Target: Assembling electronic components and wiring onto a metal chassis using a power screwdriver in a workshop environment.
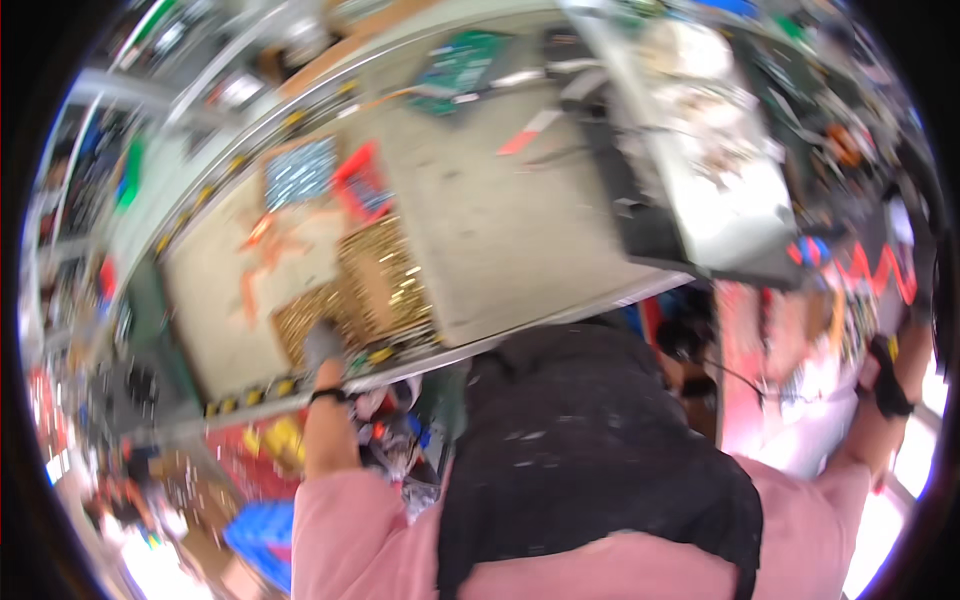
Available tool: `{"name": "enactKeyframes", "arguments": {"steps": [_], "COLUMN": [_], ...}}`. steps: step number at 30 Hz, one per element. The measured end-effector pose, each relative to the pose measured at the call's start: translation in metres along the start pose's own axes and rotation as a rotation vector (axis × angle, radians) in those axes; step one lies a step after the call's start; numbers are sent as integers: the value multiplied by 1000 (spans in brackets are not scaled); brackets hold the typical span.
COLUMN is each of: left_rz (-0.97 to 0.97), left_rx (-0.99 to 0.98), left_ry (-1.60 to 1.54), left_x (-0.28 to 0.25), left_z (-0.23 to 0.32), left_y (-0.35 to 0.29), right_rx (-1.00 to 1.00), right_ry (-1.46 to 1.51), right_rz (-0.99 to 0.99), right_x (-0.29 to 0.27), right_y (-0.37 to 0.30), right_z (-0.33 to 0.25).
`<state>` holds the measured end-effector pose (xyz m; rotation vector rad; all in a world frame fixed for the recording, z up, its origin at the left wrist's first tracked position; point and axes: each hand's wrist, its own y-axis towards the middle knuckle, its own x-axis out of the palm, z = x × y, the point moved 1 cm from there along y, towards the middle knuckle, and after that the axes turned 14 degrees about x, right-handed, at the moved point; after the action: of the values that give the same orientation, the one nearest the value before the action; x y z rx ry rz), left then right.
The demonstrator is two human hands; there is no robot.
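Note:
My left hand (322, 345), in a grey glove, reaches over the near edge of the workbench to the near part of a spread of small brass-coloured parts (310, 310). Its fingers are smeared by motion, so I cannot tell what they hold. Next to it lies a brown board or card (382, 272) ringed with more brass-coloured parts. My right hand (914, 335) is out at the far right rim of the view, past a black wristband, near a red coiled cord (875, 272). Blur hides its fingers.
Beyond the brass parts are a box of silvery pieces (300, 174), a red bin (363, 182) and scattered orange pieces (268, 250). A green circuit board (462, 72) lies at the back of the workbench (500, 240). A white surface (735, 220) stands right, bearing whitish material.

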<state>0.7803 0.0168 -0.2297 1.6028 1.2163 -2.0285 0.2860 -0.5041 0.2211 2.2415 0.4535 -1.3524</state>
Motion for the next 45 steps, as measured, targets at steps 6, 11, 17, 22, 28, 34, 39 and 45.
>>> {"name": "enactKeyframes", "arguments": {"steps": [6, 11, 17, 22, 28, 34, 39, 45], "left_rz": [214, 555, 58, 25, -169, -467, -386, -490], "left_rx": [-342, -483, 38, -24, 211, 353, 251, 402], "left_ry": [-291, -1523, -2090, -1905, -2045, -2069, -1913, -1753], "left_x": [-6, -44, -113, -130, -117, -112, -119, -131], "left_z": [-15, 38, 201, 340, 432, 472, 480, 458], "left_y": [-2, -34, -112, -166, -198, -200, -200, -200], "right_rx": [212, 501, 145, -540, -673, 18, 306, 418], "right_ry": [177, 3, -522, -767, -713, -134, 254, 429], "right_rz": [21, -318, -618, -523, -683, -410, -549, -687], "right_x": [-61, 16, 112, 146, 151, 134, 117, 123], "right_y": [-104, -187, -264, -286, -258, -253, -270, -280], "right_z": [33, 152, 323, 390, 389, 260, 121, 47]}}
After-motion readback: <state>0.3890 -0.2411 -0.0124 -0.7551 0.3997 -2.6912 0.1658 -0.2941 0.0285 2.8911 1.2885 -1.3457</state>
